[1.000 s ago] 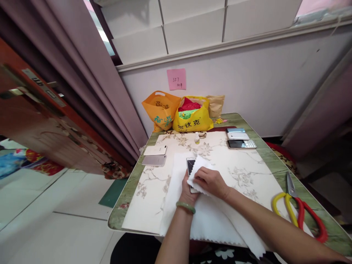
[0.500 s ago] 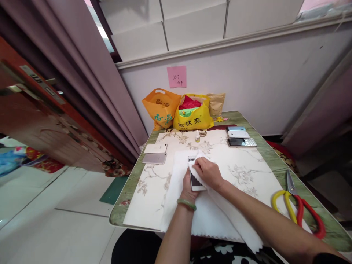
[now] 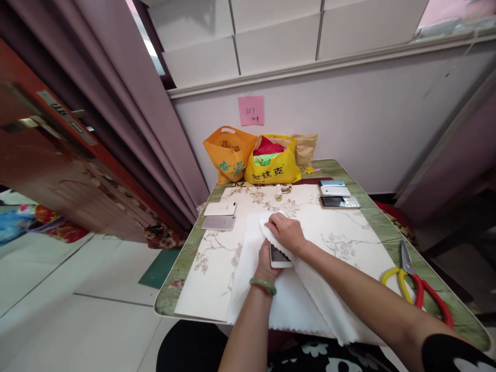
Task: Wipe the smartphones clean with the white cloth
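Observation:
A white smartphone (image 3: 281, 261) with a dark screen is gripped along its left side by my left hand (image 3: 265, 263), which wears a green bangle. My right hand (image 3: 287, 232) pinches the folded edge of a white cloth (image 3: 267, 231) over the upper part of the phone, hiding that end. The rest of the cloth spreads beneath both hands and drapes toward the front edge of the table. A small white bottle (image 3: 278, 193) stands just beyond the hands.
Two phones (image 3: 218, 222) lie on the left, several more (image 3: 340, 202) at the back right. Large scissors (image 3: 406, 263) with red and yellow handles rest near the right edge. An orange bag (image 3: 230, 155), a yellow bag (image 3: 273, 168) and a brown pouch (image 3: 305, 149) stand along the wall.
My right hand has moved up the phone with the cloth, covering its top end and uncovering more of the lower screen. My left hand keeps its hold.

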Available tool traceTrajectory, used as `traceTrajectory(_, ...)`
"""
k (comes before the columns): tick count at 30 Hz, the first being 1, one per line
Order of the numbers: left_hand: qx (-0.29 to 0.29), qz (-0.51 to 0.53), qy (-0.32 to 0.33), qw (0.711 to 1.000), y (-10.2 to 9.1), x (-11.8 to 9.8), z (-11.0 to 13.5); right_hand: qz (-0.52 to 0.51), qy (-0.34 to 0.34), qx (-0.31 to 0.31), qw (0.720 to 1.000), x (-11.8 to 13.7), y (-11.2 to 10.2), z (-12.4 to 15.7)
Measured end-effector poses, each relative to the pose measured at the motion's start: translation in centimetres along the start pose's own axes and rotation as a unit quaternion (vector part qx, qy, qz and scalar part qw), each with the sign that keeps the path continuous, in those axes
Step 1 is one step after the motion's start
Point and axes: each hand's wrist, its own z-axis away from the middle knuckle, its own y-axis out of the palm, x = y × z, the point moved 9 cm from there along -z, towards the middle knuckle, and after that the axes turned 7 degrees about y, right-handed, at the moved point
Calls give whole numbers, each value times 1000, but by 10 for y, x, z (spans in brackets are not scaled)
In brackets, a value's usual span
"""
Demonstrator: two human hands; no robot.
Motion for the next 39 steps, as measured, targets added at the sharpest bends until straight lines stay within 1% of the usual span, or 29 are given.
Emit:
traceTrajectory(2, 20, 29, -17, 999, 9, 1, 2, -34, 64, -12, 997, -18, 0, -12)
traceTrajectory(4, 30, 49, -37, 998, 14, 2, 5, -106, 144, -31, 983, -44, 0, -17)
traceTrajectory(5, 30, 53, -44, 997, 16, 2, 6, -174, 191, -37, 965, -60, 3, -16)
traceTrajectory(6, 27, 54, -48, 997, 16, 1, 7, -257, 237, -34, 936, -75, 8, -14)
traceTrajectory(8, 28, 48, -51, 997, 15, 0, 9, -416, 304, -8, 857, -98, 24, -6)
traceTrajectory(9, 31, 41, -50, 997, 15, -1, 9, -471, 323, 11, 821, -105, 32, -2)
traceTrajectory(10, 35, 34, -49, 998, 16, -2, 9, -506, 332, 31, 795, -108, 38, 2)
traceTrajectory(11, 43, 28, -49, 997, 17, -2, 9, -524, 334, 49, 782, -109, 43, 6)
traceTrajectory(14, 65, 24, -49, 996, 23, -3, 8, -557, 322, 92, 760, -102, 52, 16)
traceTrajectory(15, 64, 26, -50, 996, 24, -3, 7, -567, 316, 104, 754, -98, 54, 19)
traceTrajectory(17, 42, 27, -49, 998, 23, -2, 6, -579, 297, 118, 750, -88, 56, 23)
traceTrajectory(19, 16, 26, -46, 998, 20, -1, 4, -587, 271, 113, 755, -81, 54, 25)
traceTrajectory(21, 4, 18, -26, 999, 18, -1, 1, -592, 259, 98, 757, -78, 52, 25)
traceTrajectory(23, 1, 0, 8, 1000, 17, -5, -1, -602, 273, 103, 743, -81, 55, 27)
traceTrajectory(26, 1, -8, 51, 999, 16, -12, 0, -624, 302, 118, 711, -88, 62, 28)
traceTrajectory(27, 2, -3, 57, 998, 18, -14, 1, -629, 306, 112, 706, -91, 62, 28)
traceTrajectory(29, 6, -11, 59, 998, 22, -16, 3, -633, 307, 91, 705, -98, 61, 26)
traceTrajectory(30, 10, -34, 59, 998, 26, -18, 3, -634, 305, 85, 706, -100, 61, 25)
traceTrajectory(32, 14, -116, 68, 991, 33, -22, 3, -635, 298, 87, 707, -101, 61, 24)
traceTrajectory(35, 5, -229, 91, 969, 41, -33, -1, -632, 291, 95, 712, -98, 60, 23)
traceTrajectory(37, 1, -266, 105, 958, 46, -40, -5, -629, 286, 101, 716, -96, 60, 23)
traceTrajectory(39, 6, -279, 130, 951, 52, -46, -7, -617, 276, 104, 730, -94, 59, 22)
